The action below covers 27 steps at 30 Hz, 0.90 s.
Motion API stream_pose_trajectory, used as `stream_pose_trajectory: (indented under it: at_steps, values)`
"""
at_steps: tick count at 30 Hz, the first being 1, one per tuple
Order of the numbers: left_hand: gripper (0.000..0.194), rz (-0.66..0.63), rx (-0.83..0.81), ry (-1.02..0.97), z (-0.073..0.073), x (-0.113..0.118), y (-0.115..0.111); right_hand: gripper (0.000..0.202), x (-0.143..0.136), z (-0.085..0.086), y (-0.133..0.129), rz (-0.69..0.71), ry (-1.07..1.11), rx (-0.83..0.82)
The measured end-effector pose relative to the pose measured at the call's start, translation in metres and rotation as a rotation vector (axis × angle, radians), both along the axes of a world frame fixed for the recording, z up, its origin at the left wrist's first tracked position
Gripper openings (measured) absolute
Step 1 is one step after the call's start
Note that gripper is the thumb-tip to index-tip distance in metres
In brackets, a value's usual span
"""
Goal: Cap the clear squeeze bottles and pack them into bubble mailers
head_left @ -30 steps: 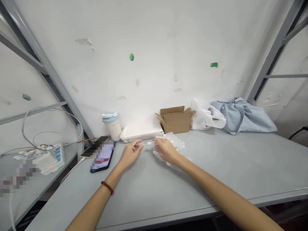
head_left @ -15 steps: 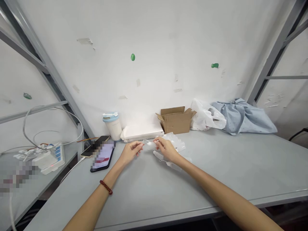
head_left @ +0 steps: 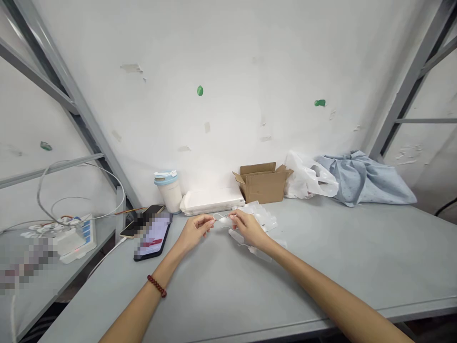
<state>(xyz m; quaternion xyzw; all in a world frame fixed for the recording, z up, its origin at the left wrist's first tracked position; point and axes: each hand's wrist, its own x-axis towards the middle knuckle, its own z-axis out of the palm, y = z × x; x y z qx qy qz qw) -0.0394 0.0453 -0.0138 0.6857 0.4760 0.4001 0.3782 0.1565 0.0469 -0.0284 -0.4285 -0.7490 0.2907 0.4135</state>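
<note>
Both hands are close together above the grey desk, fingertips facing each other. My left hand, with a dark red bead bracelet on its wrist, pinches one end of a thin white cord. The cord arches across the small gap to my right hand, which is closed on its other side. A small whitish piece shows between the fingertips; its kind is too small to make out. Behind and under my right hand lie crumpled translucent plastic pieces, partly hidden by it.
Two phones, one with a lit screen, lie left of my hands. Along the wall stand a lidded cup, a white flat stack, an open cardboard box, a white plastic bag and blue cloth. A power strip sits far left.
The whole scene sits slightly lower in the picture, as the camera has tilted a little. Both hands keep nearly the same pinch on the cord.
</note>
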Motion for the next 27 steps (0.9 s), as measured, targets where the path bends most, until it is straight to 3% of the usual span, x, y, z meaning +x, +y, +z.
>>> stream_pose_trajectory:
  at_steps: [7, 27]
  values:
    - [0.032, 0.000, 0.019, 0.065, 0.0050, 0.0014, -0.0032, 0.023, -0.0014, 0.0010, -0.0021, -0.014, 0.015, 0.032]
    - [0.028, 0.012, 0.031, 0.057, 0.0020, 0.0011, -0.0023, 0.026, -0.0004, -0.0003, 0.0003, -0.033, 0.031, 0.018]
